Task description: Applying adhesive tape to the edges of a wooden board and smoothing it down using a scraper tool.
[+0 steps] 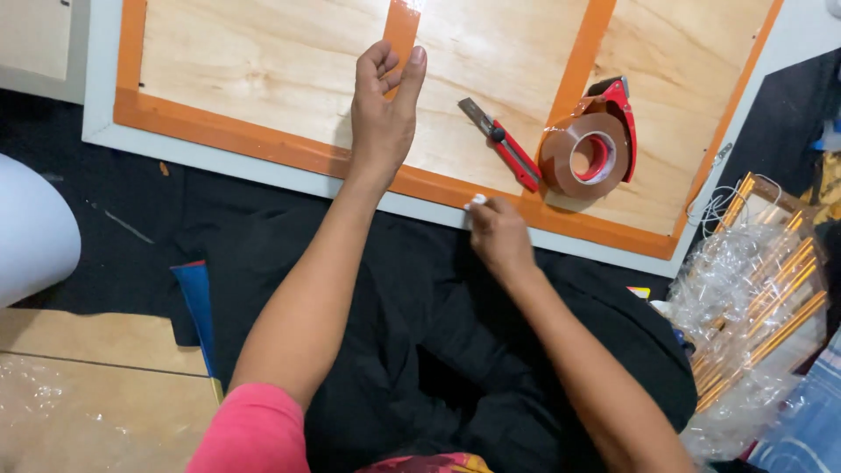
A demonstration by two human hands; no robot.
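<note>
I'm smoothing brown tape onto the wooden board [289,61]: my left hand [383,114] lies open, holding nothing, on the upright tape strip [401,26]; my right hand [496,235] pinches closed at the bottom strip [263,144]. Next, I judge, calls for firm pressing. Just beyond my right hand: 1 tape dispenser [591,144], 1 red knife [504,144].

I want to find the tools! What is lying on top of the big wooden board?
A red-handled utility knife, a brown tape roll in a red dispenser and the left hand lie on the orange-taped plywood board. Whatever lies beneath is hidden.
</note>
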